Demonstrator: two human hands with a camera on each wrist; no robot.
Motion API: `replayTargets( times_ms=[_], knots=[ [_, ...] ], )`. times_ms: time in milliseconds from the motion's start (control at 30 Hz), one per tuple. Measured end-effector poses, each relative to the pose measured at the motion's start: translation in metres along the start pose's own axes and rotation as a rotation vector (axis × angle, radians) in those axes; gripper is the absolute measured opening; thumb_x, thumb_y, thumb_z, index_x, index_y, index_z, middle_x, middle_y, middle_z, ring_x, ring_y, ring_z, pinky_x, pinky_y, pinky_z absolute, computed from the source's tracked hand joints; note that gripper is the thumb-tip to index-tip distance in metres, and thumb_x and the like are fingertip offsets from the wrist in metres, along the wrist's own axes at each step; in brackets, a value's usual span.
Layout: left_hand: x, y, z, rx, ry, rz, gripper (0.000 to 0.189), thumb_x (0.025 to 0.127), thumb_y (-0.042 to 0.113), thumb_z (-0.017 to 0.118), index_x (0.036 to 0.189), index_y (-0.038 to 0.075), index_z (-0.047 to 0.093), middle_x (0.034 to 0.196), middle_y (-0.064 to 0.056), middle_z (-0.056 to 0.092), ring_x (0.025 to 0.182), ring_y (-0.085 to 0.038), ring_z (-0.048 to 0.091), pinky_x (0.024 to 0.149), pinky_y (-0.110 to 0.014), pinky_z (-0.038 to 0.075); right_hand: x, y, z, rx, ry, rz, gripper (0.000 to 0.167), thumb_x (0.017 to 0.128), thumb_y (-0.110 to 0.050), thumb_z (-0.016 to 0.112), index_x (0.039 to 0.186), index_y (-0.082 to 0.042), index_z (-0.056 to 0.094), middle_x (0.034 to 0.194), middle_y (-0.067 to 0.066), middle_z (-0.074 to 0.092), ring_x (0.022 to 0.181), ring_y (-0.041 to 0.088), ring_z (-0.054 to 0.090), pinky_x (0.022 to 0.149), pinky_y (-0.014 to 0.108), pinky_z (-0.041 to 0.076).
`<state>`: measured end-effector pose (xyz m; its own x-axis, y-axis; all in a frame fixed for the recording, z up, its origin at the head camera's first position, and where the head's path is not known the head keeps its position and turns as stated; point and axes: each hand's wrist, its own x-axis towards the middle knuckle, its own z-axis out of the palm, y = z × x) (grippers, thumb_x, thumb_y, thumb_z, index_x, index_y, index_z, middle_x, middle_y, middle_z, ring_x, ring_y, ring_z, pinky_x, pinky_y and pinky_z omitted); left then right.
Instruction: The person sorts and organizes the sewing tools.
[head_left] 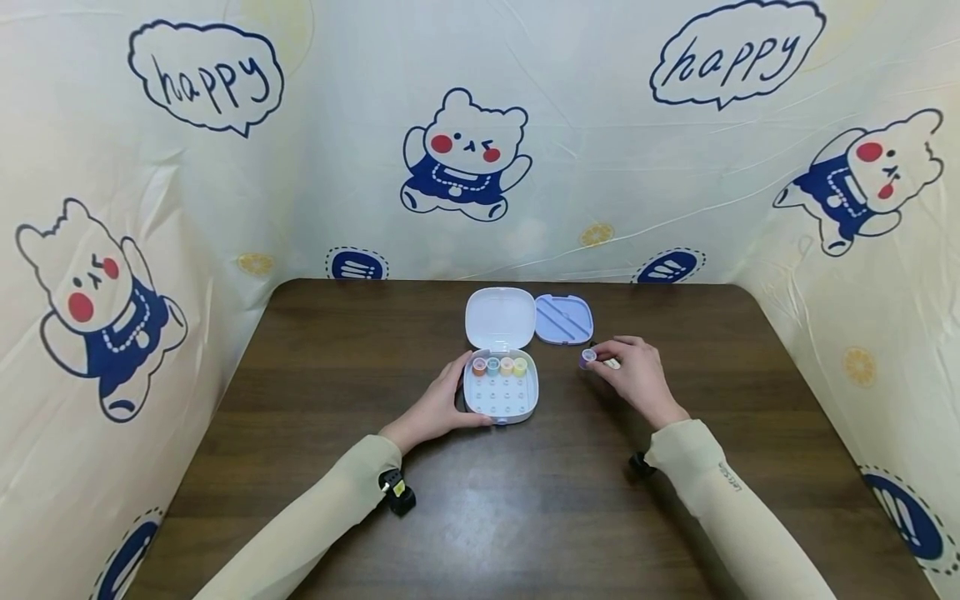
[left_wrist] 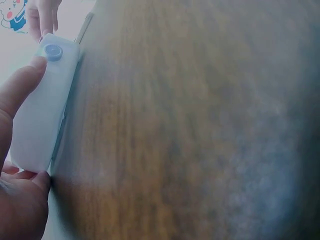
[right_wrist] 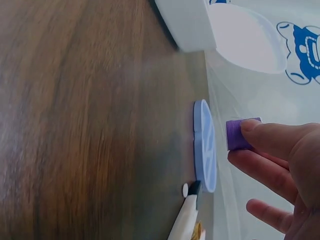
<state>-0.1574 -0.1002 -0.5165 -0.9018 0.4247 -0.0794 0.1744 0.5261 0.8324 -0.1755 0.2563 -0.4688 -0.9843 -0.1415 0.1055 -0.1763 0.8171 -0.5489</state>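
Head view: open white box (head_left: 500, 390) gripped by the left hand (head_left: 437, 403), purple spool (head_left: 588, 358) pinched by the right hand (head_left: 632, 372), lilac tray (head_left: 576, 312) placed beyond the latter. Left wrist view: box latch (left_wrist: 53, 52) seated beside the thumb. Right wrist view: spool held above the desk (right_wrist: 100, 125), other fingers (right_wrist: 270, 215) loosely extended.

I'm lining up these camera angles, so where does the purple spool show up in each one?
Head: the purple spool is right of centre, slightly below mid-height, pinched in the right hand.
Left wrist: not visible; the right hand shows at top left.
Right wrist: right of centre, near mid-height, between thumb and fingers.
Shared landmark: the white box, just below centre in head, far left in left wrist, at the top in right wrist.
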Motion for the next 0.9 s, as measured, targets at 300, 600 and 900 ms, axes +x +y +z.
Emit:
replayTargets(
  times_ms=[300, 600, 900],
  knots=[
    [0.000, -0.001, 0.001, -0.008, 0.001, -0.003, 0.125, 0.076, 0.041, 0.095, 0.167, 0.007, 0.015, 0.166, -0.018, 0.028, 0.152, -0.031, 0.031, 0.123, -0.050, 0.028, 0.001, -0.013, 0.009, 0.001, -0.004, -0.051, 0.021, 0.091, -0.022, 0.083, 0.107, -0.009, 0.080, 0.099, 0.010, 0.078, 0.131, 0.041, 0.050, 0.112, 0.063, 0.028],
    [0.001, -0.002, 0.000, -0.008, -0.005, -0.016, 0.124, 0.077, 0.041, 0.094, 0.167, 0.010, 0.015, 0.166, -0.017, 0.027, 0.153, -0.030, 0.031, 0.123, -0.050, 0.028, 0.005, -0.032, 0.015, 0.009, -0.048, -0.041, 0.023, 0.092, -0.026, 0.082, 0.110, -0.011, 0.081, 0.102, 0.008, 0.078, 0.134, 0.039, 0.047, 0.117, 0.066, 0.021],
    [0.000, -0.002, 0.000, -0.019, -0.007, -0.017, 0.123, 0.078, 0.042, 0.093, 0.167, 0.010, 0.014, 0.166, -0.016, 0.027, 0.152, -0.030, 0.031, 0.123, -0.050, 0.028, 0.009, -0.050, 0.022, -0.002, -0.079, -0.088, 0.025, 0.092, -0.028, 0.083, 0.111, -0.013, 0.081, 0.098, 0.005, 0.079, 0.136, 0.040, 0.047, 0.117, 0.060, 0.026]
  ],
)
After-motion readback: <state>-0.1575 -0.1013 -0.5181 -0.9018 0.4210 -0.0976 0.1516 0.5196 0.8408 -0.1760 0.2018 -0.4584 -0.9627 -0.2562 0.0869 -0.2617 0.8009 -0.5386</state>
